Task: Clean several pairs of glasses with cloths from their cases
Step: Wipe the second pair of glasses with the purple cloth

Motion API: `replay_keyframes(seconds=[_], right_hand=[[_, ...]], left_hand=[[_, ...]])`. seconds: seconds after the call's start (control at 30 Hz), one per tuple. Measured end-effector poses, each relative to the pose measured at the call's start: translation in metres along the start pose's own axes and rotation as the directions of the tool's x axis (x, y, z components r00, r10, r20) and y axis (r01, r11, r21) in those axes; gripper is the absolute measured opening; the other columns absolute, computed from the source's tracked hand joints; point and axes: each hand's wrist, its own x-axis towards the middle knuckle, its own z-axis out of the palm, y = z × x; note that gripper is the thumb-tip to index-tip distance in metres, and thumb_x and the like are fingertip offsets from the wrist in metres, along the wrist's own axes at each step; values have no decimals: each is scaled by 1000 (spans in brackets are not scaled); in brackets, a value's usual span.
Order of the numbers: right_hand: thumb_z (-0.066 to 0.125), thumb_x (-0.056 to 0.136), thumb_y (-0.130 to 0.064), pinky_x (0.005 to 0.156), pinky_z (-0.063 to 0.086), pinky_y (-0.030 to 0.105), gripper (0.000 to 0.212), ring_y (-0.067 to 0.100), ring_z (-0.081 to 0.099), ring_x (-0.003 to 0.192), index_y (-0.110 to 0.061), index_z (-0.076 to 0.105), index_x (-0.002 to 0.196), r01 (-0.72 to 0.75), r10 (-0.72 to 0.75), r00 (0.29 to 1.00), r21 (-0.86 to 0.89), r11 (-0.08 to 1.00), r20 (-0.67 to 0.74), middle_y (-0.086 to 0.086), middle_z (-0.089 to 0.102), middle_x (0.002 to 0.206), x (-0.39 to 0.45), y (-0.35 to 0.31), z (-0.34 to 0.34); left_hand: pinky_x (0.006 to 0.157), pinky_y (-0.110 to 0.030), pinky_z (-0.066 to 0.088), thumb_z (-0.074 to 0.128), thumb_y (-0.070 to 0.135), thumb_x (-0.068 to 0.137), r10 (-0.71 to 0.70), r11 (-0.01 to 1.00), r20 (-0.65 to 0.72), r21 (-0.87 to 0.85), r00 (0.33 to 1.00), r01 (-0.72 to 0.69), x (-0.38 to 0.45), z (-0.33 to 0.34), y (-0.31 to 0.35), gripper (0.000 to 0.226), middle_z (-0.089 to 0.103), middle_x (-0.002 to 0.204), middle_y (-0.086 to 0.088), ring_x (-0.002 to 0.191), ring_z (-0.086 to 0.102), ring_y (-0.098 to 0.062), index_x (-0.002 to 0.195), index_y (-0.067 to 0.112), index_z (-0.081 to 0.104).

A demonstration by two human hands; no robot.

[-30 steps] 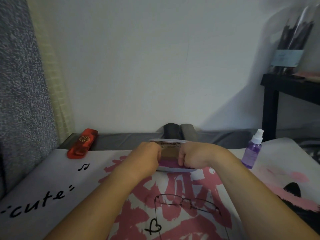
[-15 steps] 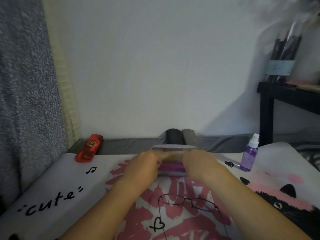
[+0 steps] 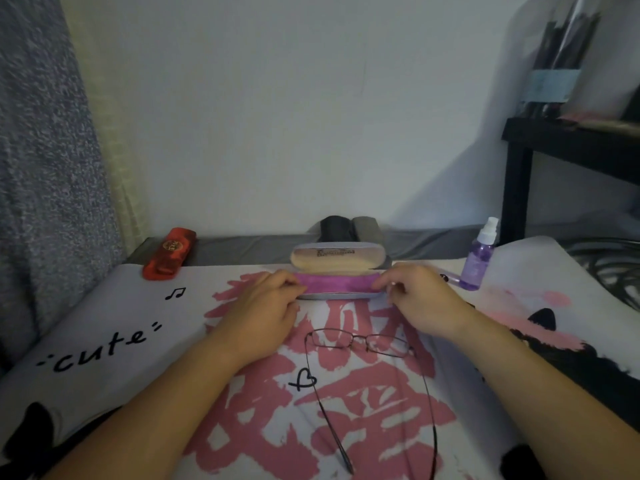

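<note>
Head cam: glasses case (image 3: 337,268) now sits open on the tabletop (image 3: 104,306), lid up, cream lining visible. 1 s ago both fists were clamped on its ends w/ lid barely cracked, so the case has been opened since. Purple cloth (image 3: 334,284) lies along the case's bottom half. Left hand (image 3: 266,306) pinches the cloth's left end, right hand (image 3: 419,299) pinches the right end, fingers curled on the fabric. My read: cloth is about to come out, wiping not started.

Glasses (image 3: 363,344) are out of the case, thin dark wire frame, lying on the pink/white printed cover just nearer the person than the hands, temples unfolded toward the cam. Nobody touching them.

Other stuff: red case (image 3: 169,254) closed at far left edge, well apart. Dark case (image 3: 336,226) and grey case (image 3: 365,226) side by side behind the open one, against the wall. Purple spray bottle (image 3: 479,258) upright, just right of the right hand.

Hard to tell:
- fingertips hidden behind knuckles, exact grip on cloth unclear
- label inside lid unreadable
- can't see if cloth is folded or what's under it
- lenses near invisible, dirt level unknown
- right temple tip runs off the bottom edge
- low light, edges soft
</note>
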Motion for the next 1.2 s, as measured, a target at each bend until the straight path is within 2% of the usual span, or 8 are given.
replay_keyframes(seconds=[0.13, 0.4, 0.5, 0.6, 0.73, 0.83, 0.97, 1.2], right_hand=[[56, 101, -15, 80, 50, 25, 21, 10, 61, 81, -23, 73, 111, -6, 14, 982, 42, 999, -189, -12, 59, 99, 6, -2, 5], [61, 97, -17, 77, 49, 29, 18, 23, 69, 90, -19, 76, 105, -106, 80, 971, -104, 989, -226, 2, 76, 101, 24, -10, 17], [57, 98, -16, 75, 51, 32, 19, 25, 69, 87, -19, 75, 103, -114, 82, 968, -124, 986, -238, 4, 76, 98, 24, -9, 20], [55, 101, -21, 73, 49, 32, 20, 24, 66, 86, -19, 72, 110, -95, 72, 974, -96, 991, -216, 3, 75, 99, 20, -8, 17], [56, 102, -34, 68, 50, 31, 17, 17, 66, 74, -25, 67, 112, -124, 122, 981, 1, 992, -154, -7, 68, 86, 7, -11, 0], [63, 100, -27, 59, 52, 29, 13, 10, 57, 53, -21, 72, 92, -129, 125, 992, 284, 950, 34, -6, 65, 70, -7, -16, -24], [69, 94, -5, 62, 49, 26, 8, 14, 54, 64, -13, 69, 91, -197, -120, 862, 544, 816, 492, 1, 61, 76, -23, -6, -51], [78, 80, 7, 65, 43, 25, 31, 17, 50, 73, -8, 53, 90, -216, -210, 687, 472, 855, 695, 1, 58, 80, -25, 15, -59]], left_hand=[[105, -30, 43, 57, 20, 100, 12, 1000, -18, 20, 1000, -11, -1, 2, 2, 37, 56, 127, 6, 117, 50, -13, 136, 20, 63], [86, -39, 56, 73, 9, 88, 41, 995, -70, 97, 997, -34, 7, 5, 1, 23, 65, 112, 5, 104, 55, -17, 109, 18, 77], [96, -38, 50, 60, 13, 98, 85, 991, -57, 108, 995, -78, 7, 3, 4, 18, 66, 122, 7, 114, 53, -20, 109, 21, 72], [90, -34, 47, 50, 15, 102, 23, 1000, 9, 13, 1000, -23, 8, 0, 5, 22, 59, 100, 13, 104, 55, -16, 97, 36, 54], [113, -24, 30, 50, 19, 104, -21, 1000, 5, -10, 1000, 21, 3, 6, -2, 33, 57, 142, 6, 131, 47, -15, 134, 26, 62], [118, -26, 22, 57, 16, 101, 20, 1000, -32, -20, 999, -21, -2, 2, 1, 44, 43, 154, 6, 141, 34, -13, 144, 26, 55], [102, -26, 45, 73, 8, 91, 63, 934, -22, -351, 998, -66, -12, -19, 9, 39, 57, 119, 16, 118, 53, -9, 118, 36, 72], [83, -44, 55, 83, 16, 82, 38, 842, 293, -524, 955, 127, -21, -39, 17, 26, 69, 95, 8, 88, 65, -18, 99, 35, 76]])
